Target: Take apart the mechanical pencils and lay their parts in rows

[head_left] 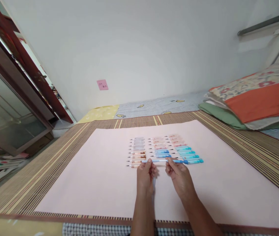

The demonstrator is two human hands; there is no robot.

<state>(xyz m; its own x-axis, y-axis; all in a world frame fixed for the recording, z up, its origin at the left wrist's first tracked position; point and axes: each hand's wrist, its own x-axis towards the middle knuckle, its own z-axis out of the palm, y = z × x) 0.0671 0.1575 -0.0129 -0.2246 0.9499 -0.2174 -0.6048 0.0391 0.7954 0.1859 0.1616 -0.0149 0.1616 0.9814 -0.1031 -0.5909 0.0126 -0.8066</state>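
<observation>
My left hand [147, 168] and my right hand [177, 168] pinch one slim blue pen [159, 161] between thumb and fingers. It is held level just above a pale pink sheet [100, 183], the left fingers near one end and the right fingers further along the barrel. Behind and beside the hands, similar pens lie in three columns. The left column has clear grey pens [138, 143] above brown and cream ones [139, 156]. Pinkish pens [157, 141] and blue pens [160, 152] make up the middle one. On the right are pink pens [175, 140] and turquoise pens [187, 153].
Under the sheet is a striped mat [63, 157] on a bed. Folded orange and floral bedding [259, 98] is piled at the right. A pink note [102, 85] sticks to the white wall [139, 49]. A glass-panelled door [11, 111] stands at the left.
</observation>
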